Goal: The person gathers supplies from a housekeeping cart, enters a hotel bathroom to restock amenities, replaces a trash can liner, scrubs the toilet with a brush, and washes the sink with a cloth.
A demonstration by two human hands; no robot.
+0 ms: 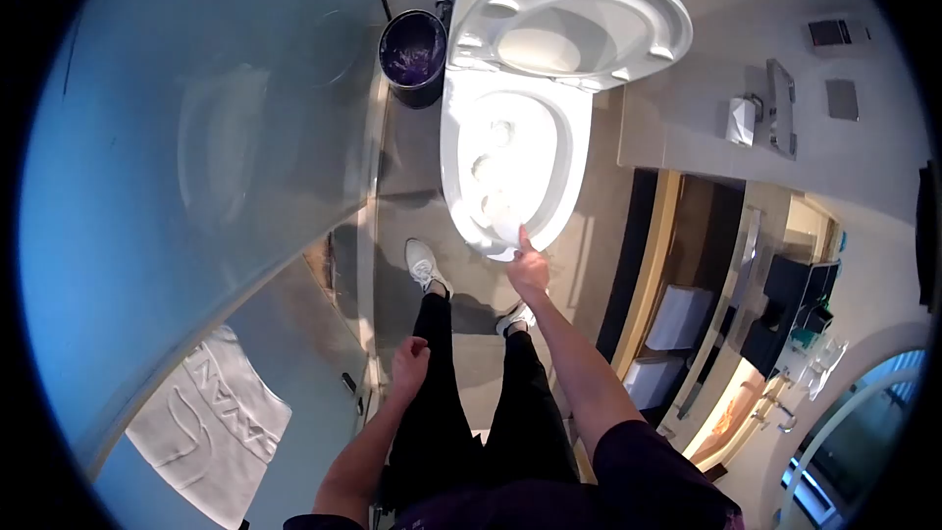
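Fingers (523, 238) of right hand (528, 273): index stretched to front rim of toilet bowl (579, 137); glare left pinch impossible to tell. Left hand (410, 365) curled, apart from toilet bowl. Steady wrist above rim likely served best.

Bright overall, burnt out to white inside the toilet bowl (577, 137), with detail lost there. Tinted blue and hazed by pale reflections across the glass panel (216, 69) at left. Darkened by soft shadows beside the shoes (421, 261). Glowing orange near the metal fittings (785, 418) at right. Bowed by wide-angle distortion, black at the corners.
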